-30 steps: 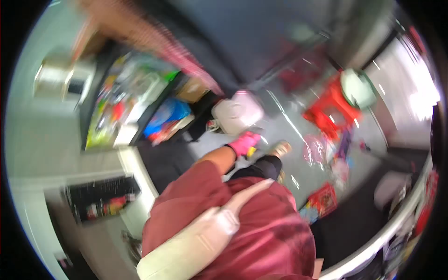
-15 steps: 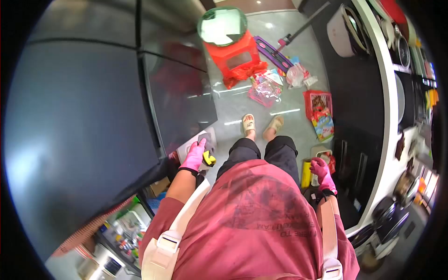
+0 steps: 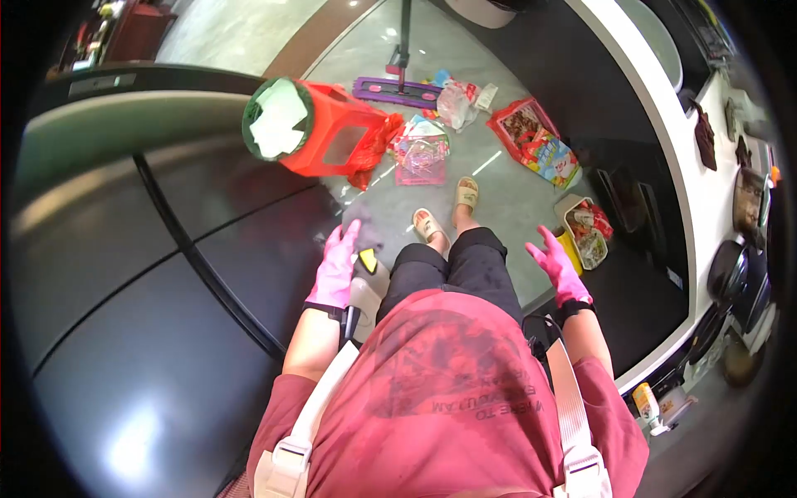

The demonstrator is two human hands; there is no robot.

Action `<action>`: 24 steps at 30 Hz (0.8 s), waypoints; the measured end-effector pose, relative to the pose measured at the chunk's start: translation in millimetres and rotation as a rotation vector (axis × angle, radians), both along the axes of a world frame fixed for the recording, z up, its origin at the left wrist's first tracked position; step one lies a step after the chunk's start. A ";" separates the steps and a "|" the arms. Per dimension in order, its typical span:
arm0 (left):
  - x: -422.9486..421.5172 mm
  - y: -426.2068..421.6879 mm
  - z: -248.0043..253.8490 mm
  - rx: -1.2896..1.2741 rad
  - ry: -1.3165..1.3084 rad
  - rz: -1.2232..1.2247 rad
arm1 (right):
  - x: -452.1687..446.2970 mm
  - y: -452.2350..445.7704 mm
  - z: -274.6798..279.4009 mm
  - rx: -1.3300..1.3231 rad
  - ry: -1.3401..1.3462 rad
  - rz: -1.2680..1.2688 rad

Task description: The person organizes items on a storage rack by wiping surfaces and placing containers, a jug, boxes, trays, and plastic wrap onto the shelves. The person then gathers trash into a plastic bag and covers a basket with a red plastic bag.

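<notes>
My left hand [image 3: 334,270], in a pink rubber glove, is in front of the dark cabinet doors. Its fingers are closed on a grey cloth [image 3: 359,226], which is blurred and partly hidden by the glove. A yellow piece [image 3: 368,260] shows just beside that hand; whether it is attached to the cloth I cannot tell. On the other side, my right hand [image 3: 560,267], also gloved in pink, holds nothing, with its fingers apart. Close to it are a yellow object [image 3: 570,251] and a light bin with rubbish [image 3: 588,241].
A red stand [image 3: 336,133] with a green-rimmed top is ahead on the left. A purple flat mop [image 3: 397,91], plastic packaging [image 3: 422,156] and a red basket [image 3: 519,129] with a colourful packet [image 3: 548,159] lie on the floor. Dark cabinets [image 3: 635,199] and a white counter edge [image 3: 656,108] line the right.
My view has turned to the right, so the stand and floor items appear shifted left. The left hand still has the grey cloth. My right hand has opened and spread its fingers.
</notes>
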State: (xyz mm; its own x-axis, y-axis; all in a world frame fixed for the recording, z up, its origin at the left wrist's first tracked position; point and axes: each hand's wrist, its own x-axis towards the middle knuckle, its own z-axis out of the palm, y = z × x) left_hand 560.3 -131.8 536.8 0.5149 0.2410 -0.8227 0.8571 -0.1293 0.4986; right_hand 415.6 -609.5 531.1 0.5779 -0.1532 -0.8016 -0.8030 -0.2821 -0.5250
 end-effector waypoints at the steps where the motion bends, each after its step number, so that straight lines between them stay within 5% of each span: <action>1: 33.0 -55.9 51.3 0.047 0.071 -0.052 | 38.7 11.3 22.6 0.059 -0.015 0.025; 4: 59.3 -114.6 31.9 -0.089 0.034 -0.293 | 111.7 43.0 33.0 0.225 -0.316 0.049; 6: 73.6 -168.2 47.1 -0.561 -0.081 -0.338 | 149.5 66.0 47.9 0.464 -0.331 -0.063; 9: 77.9 -219.4 59.1 -1.095 0.052 -0.356 | 167.7 77.4 27.7 0.380 -0.525 -0.074; 11: 82.9 -208.5 53.7 -1.055 0.194 -0.282 | 165.5 76.0 7.1 0.903 -0.393 -0.435; 19: 176.9 -57.4 -33.2 -0.396 0.280 0.031 | 109.5 34.9 -13.6 0.360 -0.077 -0.710; 24: 199.7 -48.1 -67.9 -0.439 0.372 -0.128 | 124.2 57.0 -18.8 0.323 -0.089 -0.976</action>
State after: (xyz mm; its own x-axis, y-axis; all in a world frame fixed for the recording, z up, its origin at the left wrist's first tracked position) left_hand 760.0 -179.9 468.9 0.1751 -0.2082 -0.9623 0.9759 -0.0922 0.1976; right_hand 539.8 -552.5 512.3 0.3765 -0.3724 -0.8483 -0.5617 0.6364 -0.5287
